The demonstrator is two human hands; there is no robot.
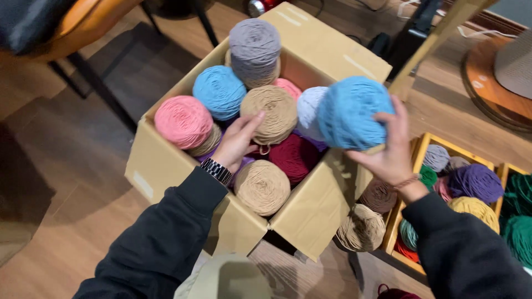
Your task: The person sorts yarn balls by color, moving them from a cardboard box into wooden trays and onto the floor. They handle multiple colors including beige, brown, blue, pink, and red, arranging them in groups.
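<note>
Two hands working over cardboard box (160,166) of yarn. Left hand (235,143) is reaching in, fingers loosely open, fingertips touching tan yarn ball (271,111). Right hand (388,149) is gripping blue yarn ball (349,111), lifted above box's right edge.

This looks like a yarn shop or craft room. A cardboard box (160,166) full of yarn balls sits on the wood floor (66,221), with wooden crates (417,155) of more yarn at four o'clock.

Round blue yarn ball (350,112) held above the box's edge, tan yarn ball (270,113) upright inside
</note>
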